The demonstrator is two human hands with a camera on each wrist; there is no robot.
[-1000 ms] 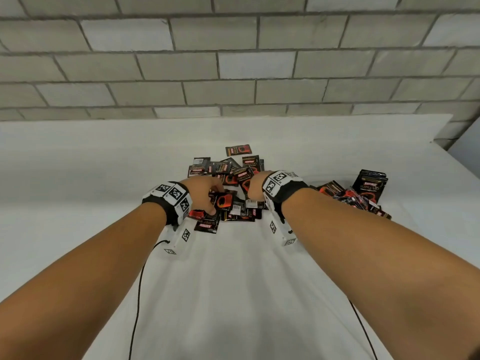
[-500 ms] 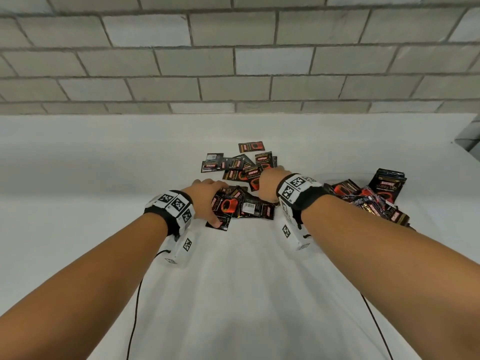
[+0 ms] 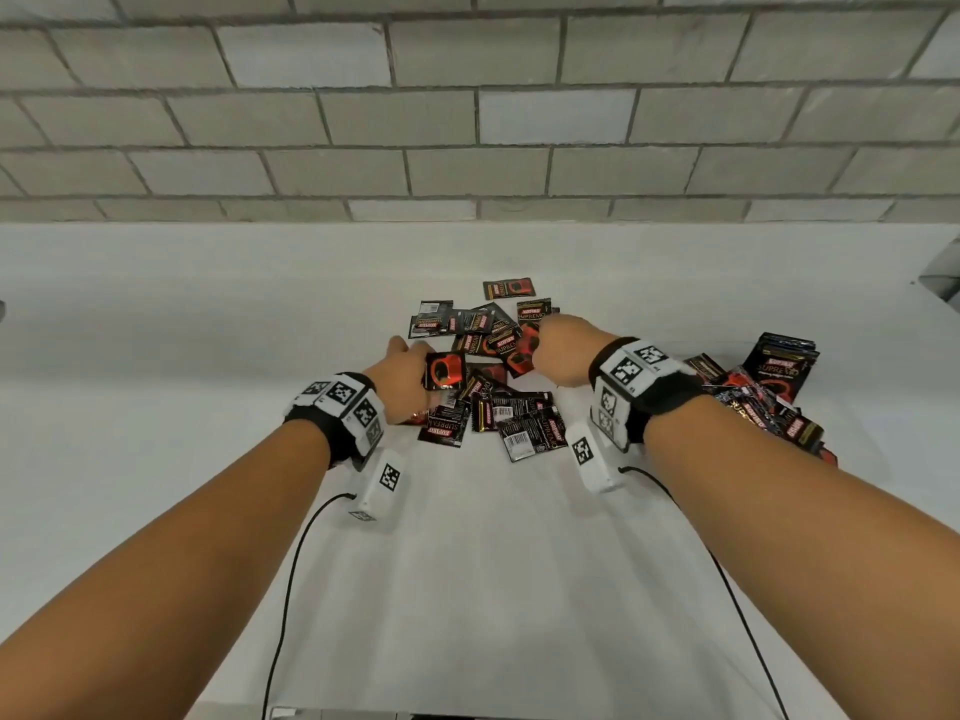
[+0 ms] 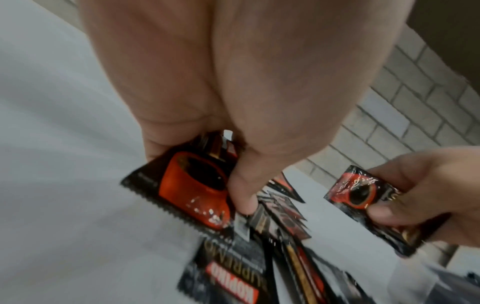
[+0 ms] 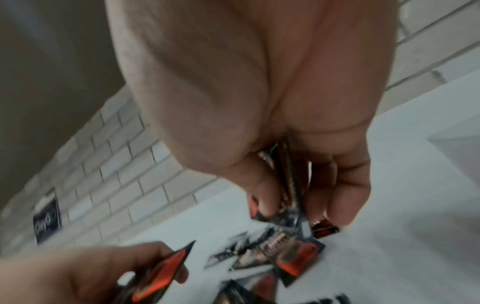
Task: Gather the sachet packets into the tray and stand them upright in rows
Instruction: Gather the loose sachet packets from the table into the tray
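Black and red coffee sachets (image 3: 491, 387) lie scattered in a loose heap on the white table (image 3: 208, 330). My left hand (image 3: 402, 376) pinches one sachet (image 4: 192, 191) with a red cup printed on it, lifted above the heap. My right hand (image 3: 561, 356) grips a few sachets (image 4: 363, 203) edge-on between thumb and fingers (image 5: 345, 195). A second bunch of sachets (image 3: 769, 392) stands and leans at the right, partly behind my right forearm. No tray shows plainly in any view.
A grey block wall (image 3: 467, 122) runs along the far edge of the table. Black cables (image 3: 291, 589) trail from both wrist cameras across the near table. Bare white tabletop stretches to the left of the heap.
Both hands have risen off the heap, each with sachets in its grip. The left hand turned its sachet upright, and the right hand moved a little farther back.
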